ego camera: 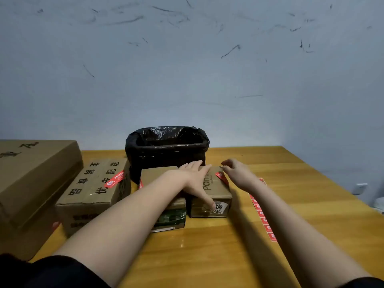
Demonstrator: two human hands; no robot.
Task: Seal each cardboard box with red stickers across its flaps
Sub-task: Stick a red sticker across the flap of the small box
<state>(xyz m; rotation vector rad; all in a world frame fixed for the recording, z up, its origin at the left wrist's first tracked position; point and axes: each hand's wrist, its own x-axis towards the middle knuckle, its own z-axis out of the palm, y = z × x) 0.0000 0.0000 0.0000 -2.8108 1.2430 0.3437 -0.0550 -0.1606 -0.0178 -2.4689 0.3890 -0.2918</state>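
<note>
A small cardboard box [218, 190] sits mid-table with a red sticker [220, 176] over its top right edge. My left hand [196, 177] lies flat on its top, fingers spread, thumb down the front face. My right hand [236, 173] hovers just right of the box, fingers loosely curled near the sticker, holding nothing that I can see. A second small box [158, 174] stands to the left, with a red sticker [140, 185] at its left edge. A strip of red stickers [262, 217] lies on the table under my right forearm.
A printed cardboard box [93, 188] bearing a red sticker [115, 179] stands at left, beside a large flat carton [31, 173]. A bin lined with a black bag [166, 148] stands behind the small boxes. The wooden table [207, 256] meets a scuffed wall.
</note>
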